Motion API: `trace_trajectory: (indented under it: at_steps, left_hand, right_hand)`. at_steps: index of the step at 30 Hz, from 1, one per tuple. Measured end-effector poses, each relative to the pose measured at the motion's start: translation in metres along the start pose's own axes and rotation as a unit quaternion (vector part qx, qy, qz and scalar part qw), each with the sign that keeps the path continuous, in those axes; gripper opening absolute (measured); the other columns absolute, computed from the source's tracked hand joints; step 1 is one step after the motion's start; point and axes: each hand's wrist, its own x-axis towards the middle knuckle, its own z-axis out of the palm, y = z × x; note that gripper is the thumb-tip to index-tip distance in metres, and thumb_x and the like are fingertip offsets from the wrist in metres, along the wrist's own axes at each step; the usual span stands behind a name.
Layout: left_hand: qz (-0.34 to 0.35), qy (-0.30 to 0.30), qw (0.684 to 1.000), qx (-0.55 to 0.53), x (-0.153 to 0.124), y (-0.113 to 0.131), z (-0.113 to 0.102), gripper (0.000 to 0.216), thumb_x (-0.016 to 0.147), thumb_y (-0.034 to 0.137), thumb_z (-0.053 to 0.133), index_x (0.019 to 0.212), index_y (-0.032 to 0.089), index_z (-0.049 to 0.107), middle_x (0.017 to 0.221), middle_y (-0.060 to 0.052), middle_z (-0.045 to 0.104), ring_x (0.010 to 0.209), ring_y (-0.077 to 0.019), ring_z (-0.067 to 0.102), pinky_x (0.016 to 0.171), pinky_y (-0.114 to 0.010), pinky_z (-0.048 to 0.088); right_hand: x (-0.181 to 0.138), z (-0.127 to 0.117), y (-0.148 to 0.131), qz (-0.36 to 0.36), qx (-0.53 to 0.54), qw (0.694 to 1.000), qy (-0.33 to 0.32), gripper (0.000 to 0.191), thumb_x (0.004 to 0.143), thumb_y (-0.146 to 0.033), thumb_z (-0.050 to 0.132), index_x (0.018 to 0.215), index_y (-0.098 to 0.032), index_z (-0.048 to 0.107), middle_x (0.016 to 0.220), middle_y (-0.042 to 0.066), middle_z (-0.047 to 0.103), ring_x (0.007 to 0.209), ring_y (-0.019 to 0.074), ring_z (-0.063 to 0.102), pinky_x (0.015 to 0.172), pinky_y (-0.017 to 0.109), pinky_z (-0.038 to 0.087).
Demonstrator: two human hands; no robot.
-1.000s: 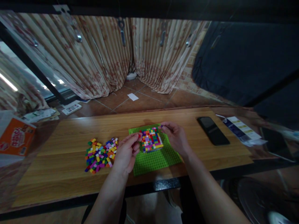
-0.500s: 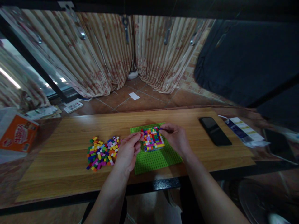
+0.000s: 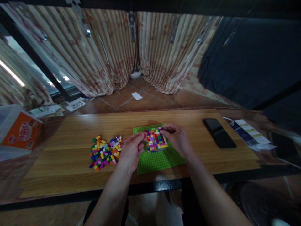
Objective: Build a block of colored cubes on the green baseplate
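A green studded baseplate [image 3: 160, 160] lies on the wooden table [image 3: 70, 163] in front of me. A square patch of small multicoloured bricks [image 3: 155, 140] covers its far part. My left hand [image 3: 130, 151] rests at the patch's left edge, its fingers pinched together on something I cannot make out. My right hand [image 3: 176, 138] is at the patch's far right corner, thumb and fingers pinched on a small dark brick [image 3: 161, 128]. A loose heap of coloured bricks [image 3: 105, 151] lies on the table left of my left hand.
A black phone [image 3: 219, 132] lies flat on the table's right side, beside a white and blue packet [image 3: 249, 133]. An orange box [image 3: 22, 131] stands at the far left. Striped curtains [image 3: 113, 53] and tiled floor lie beyond the table.
Both hands stay at the edges of the brick patch, with only small finger movements. The camera has shifted slightly, so everything sits a little further right in view.
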Motion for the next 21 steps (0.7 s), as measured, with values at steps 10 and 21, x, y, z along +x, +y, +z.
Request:
trace_trajectory:
  at_steps: [10,21]
  left_hand:
    - [-0.004,-0.002,1.000,0.000,0.000,0.000,-0.001,0.028,0.061,0.028,0.080,0.079,0.009,0.070,0.067,0.000,0.061,0.043,0.0008,0.034,0.041,-0.015,0.016]
    - [-0.005,0.000,1.000,0.004,0.001,0.000,0.000,0.027,0.063,0.028,0.078,0.080,0.009,0.070,0.068,0.000,0.061,0.043,0.0009,0.033,0.041,-0.015,0.015]
  right_hand:
    - [0.004,-0.008,-0.006,0.001,-0.027,0.999,0.027,0.027,0.082,-0.041,0.061,0.081,-0.017,0.074,0.075,0.003,0.073,0.070,0.0170,0.064,0.065,0.029,0.048]
    - [0.009,0.009,0.002,0.034,0.026,0.999,0.007,0.025,0.077,-0.040,0.065,0.079,-0.018,0.075,0.079,0.003,0.074,0.073,0.0184,0.066,0.069,0.030,0.049]
